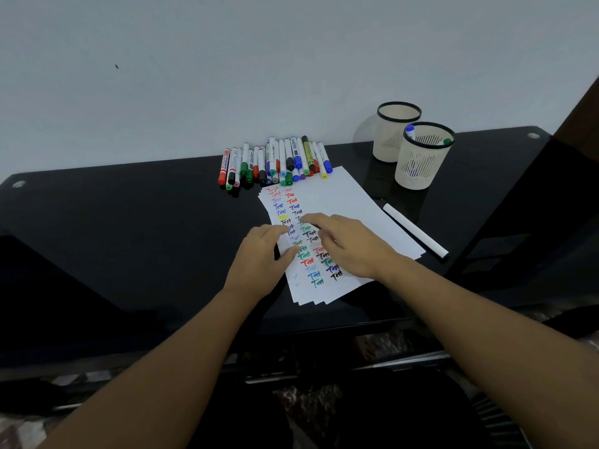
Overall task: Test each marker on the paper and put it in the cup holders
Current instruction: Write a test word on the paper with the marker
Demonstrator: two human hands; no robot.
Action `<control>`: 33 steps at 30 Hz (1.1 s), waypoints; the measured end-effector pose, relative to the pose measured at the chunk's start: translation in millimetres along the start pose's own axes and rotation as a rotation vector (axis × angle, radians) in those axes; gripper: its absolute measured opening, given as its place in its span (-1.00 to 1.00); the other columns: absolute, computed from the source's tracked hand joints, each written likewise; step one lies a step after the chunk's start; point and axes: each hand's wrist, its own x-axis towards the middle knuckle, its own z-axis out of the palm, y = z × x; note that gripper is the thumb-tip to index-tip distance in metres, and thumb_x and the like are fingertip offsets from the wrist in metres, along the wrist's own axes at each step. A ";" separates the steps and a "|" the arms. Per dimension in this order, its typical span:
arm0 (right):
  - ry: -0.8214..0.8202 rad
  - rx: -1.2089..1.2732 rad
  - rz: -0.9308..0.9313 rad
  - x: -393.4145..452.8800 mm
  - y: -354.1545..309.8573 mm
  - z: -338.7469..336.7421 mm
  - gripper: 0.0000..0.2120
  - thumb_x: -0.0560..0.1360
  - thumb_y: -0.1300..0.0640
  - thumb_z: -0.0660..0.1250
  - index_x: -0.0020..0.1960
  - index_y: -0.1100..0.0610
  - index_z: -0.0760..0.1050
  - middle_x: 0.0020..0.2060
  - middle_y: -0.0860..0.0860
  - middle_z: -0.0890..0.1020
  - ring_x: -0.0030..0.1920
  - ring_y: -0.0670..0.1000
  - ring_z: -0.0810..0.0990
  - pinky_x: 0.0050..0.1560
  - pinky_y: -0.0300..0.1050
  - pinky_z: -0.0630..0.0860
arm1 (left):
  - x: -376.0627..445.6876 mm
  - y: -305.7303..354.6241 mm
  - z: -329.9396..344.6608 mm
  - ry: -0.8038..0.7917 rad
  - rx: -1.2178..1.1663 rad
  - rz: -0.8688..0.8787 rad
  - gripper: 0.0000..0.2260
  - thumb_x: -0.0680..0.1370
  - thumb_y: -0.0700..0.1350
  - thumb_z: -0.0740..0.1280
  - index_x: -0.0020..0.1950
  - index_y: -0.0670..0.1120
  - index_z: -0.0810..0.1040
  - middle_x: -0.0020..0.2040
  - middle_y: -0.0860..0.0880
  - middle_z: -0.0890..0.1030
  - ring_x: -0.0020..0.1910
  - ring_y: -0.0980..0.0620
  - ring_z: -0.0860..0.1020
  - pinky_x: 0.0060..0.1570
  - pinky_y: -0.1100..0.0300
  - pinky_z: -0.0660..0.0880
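A stack of white paper [350, 202] lies on the black table, its top sheet covered with two columns of coloured "Test" marks. My left hand [262, 254] is at the paper's left edge, thumb and curled fingers pinching the sheet. My right hand [346, 244] rests on the middle of the sheet with its fingers stretched toward the left. A row of several capped markers [275, 163] lies behind the paper. One white marker with a black cap [415, 230] lies just right of the paper. Two mesh cup holders stand at the back right: the rear one [385, 140] and the front one [421, 170], which holds a blue and a green marker.
The black glass table [129, 222] runs up to a pale wall behind. Its front edge is just below the paper, near my forearms. A dark panel [577, 131] rises at the far right, beside the cup holders.
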 end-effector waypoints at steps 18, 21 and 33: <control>0.113 0.186 0.079 -11.3 2.5 0.5 -0.60 0.71 0.14 0.16 0.46 -0.18 0.20 -0.31 0.11 0.56 -0.32 0.09 0.55 -0.24 0.02 0.49 | 1.0 0.2 -0.6 -0.016 -0.008 -0.030 -0.58 0.57 0.09 0.41 0.36 -0.08 0.58 0.23 0.02 0.60 0.20 0.10 0.46 0.10 0.29 0.31; 0.131 0.203 0.072 -12.8 2.0 0.2 -0.58 0.70 0.08 0.21 0.49 -0.17 0.21 -0.38 0.06 0.51 -0.35 0.03 0.52 -0.28 -0.13 0.43 | 0.2 1.5 -1.2 -0.014 -0.007 -0.031 -0.59 0.58 0.09 0.41 0.35 -0.08 0.59 0.23 0.02 0.60 0.20 0.10 0.46 0.09 0.29 0.31; 0.181 0.245 0.070 -11.7 1.6 1.7 -0.72 0.64 0.10 0.28 0.25 -0.13 0.27 -0.12 0.07 0.57 -0.36 0.00 0.44 -0.33 -0.38 0.36 | 0.4 1.6 -1.7 -0.018 0.002 -0.025 -0.60 0.57 0.08 0.42 0.33 -0.10 0.61 0.20 0.01 0.62 0.18 0.08 0.48 0.10 0.26 0.35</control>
